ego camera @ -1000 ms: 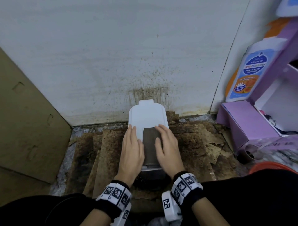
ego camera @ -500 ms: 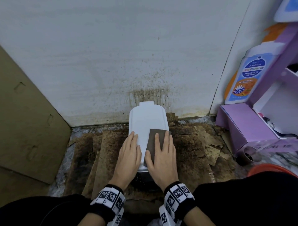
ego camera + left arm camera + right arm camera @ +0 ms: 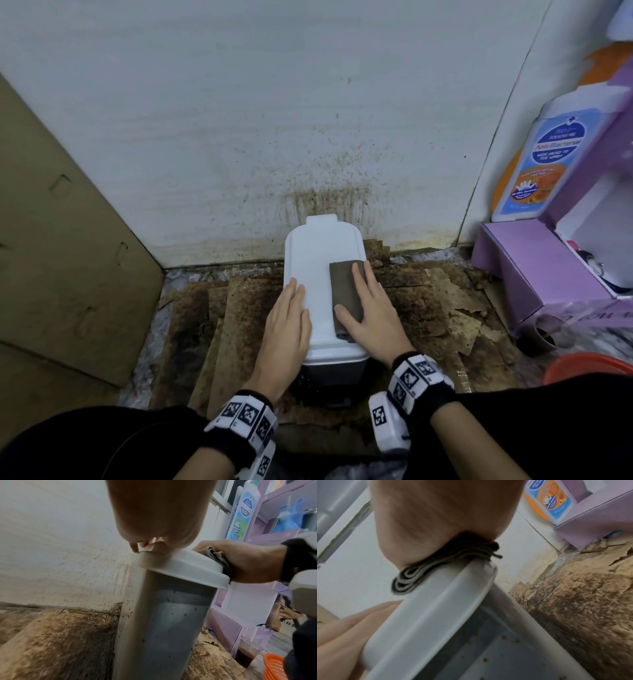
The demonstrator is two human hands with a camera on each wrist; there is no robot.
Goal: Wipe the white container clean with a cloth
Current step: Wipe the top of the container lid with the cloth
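A tall white container (image 3: 320,270) with a flat lid (image 3: 180,566) stands against the stained wall, its grey side (image 3: 163,628) speckled with brown spots. A folded brown-grey cloth (image 3: 344,291) lies on the right half of the lid. My right hand (image 3: 368,308) presses flat on the cloth with straight fingers; the cloth's folds (image 3: 423,569) show under the palm at the lid's edge. My left hand (image 3: 287,318) rests flat on the lid's left edge, fingers straight, steadying the container.
Stained, torn cardboard sheets (image 3: 442,308) cover the floor around the container. A brown cardboard panel (image 3: 61,260) leans at the left. A purple display box (image 3: 537,274) with a bottle-shaped sign (image 3: 544,164) stands at the right, an orange basket (image 3: 589,368) and a plastic cup (image 3: 248,647) near it.
My right hand has slid the cloth from the middle of the lid to its right side. The left hand stays on the left edge.
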